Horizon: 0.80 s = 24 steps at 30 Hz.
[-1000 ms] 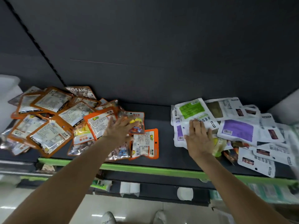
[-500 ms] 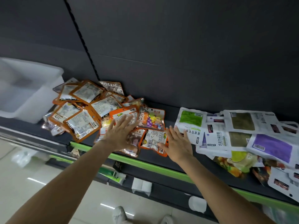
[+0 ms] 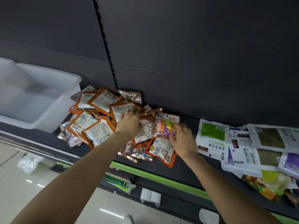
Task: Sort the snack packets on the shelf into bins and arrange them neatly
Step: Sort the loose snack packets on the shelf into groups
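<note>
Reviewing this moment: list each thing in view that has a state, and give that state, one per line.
white bin: upright on the shelf, left of the orange pile, no packets visible inside.
orange packets: loose overlapping heap, unsorted.
Mosaic packet: face up at the heap's right edge.
white packets: separate overlapping pile to the right.
left hand: on the orange heap, grip blurred.
right hand: at the Mosaic packet's edge, blurred.
</note>
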Each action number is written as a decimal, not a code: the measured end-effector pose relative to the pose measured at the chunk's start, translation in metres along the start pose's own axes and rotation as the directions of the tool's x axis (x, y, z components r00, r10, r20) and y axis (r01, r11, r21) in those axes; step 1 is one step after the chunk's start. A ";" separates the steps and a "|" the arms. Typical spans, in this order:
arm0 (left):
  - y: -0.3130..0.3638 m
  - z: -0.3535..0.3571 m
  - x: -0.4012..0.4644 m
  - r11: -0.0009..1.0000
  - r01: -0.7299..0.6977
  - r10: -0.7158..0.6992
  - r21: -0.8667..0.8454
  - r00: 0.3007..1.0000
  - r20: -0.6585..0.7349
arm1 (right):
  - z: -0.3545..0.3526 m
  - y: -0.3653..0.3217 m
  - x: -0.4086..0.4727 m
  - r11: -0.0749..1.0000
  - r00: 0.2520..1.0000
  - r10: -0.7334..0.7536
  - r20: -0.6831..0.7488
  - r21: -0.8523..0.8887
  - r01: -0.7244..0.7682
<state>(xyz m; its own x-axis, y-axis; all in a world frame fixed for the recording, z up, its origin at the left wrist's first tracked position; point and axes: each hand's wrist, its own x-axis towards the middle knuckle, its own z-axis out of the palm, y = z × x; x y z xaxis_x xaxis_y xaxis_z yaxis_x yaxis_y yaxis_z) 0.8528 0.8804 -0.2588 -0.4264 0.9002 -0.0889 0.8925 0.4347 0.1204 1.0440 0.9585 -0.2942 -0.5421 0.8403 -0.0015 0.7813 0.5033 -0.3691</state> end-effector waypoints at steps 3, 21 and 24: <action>-0.030 -0.005 0.021 0.999 0.038 -0.041 -0.033 0.995 -0.090 | 0.016 -0.030 0.021 0.997 0.976 -0.080 0.204 0.028 0.075; -0.088 -0.015 0.011 0.891 -0.454 0.452 0.005 0.886 -0.106 | 0.031 -0.068 0.026 0.976 0.995 0.021 0.101 0.215 -0.043; -0.093 -0.008 0.000 0.914 -0.389 0.402 -0.113 0.905 0.139 | 0.022 -0.070 0.018 0.930 0.998 0.047 0.033 0.362 -0.056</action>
<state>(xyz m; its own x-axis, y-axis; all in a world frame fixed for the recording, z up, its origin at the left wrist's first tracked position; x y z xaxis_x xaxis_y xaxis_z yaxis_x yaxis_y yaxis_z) 0.7686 0.8405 -0.2621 -0.0070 0.9855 -0.1694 0.9653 0.0508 0.2560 0.9726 0.9334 -0.2888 -0.5149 0.8558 -0.0499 0.6452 0.3486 -0.6799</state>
